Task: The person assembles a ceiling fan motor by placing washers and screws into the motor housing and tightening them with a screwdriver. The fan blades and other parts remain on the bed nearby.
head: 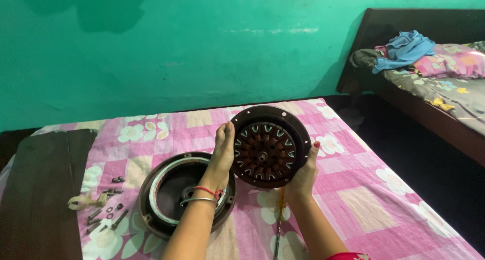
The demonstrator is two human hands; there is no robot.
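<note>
Holding the round motor core [269, 146] upright above the pink bedsheet [353, 189], the left hand [222, 151] and right hand [304, 175] clasp its opposite rims, each grip closed on what looks heavy, rigid metal, beside the empty housing [177, 192].
</note>
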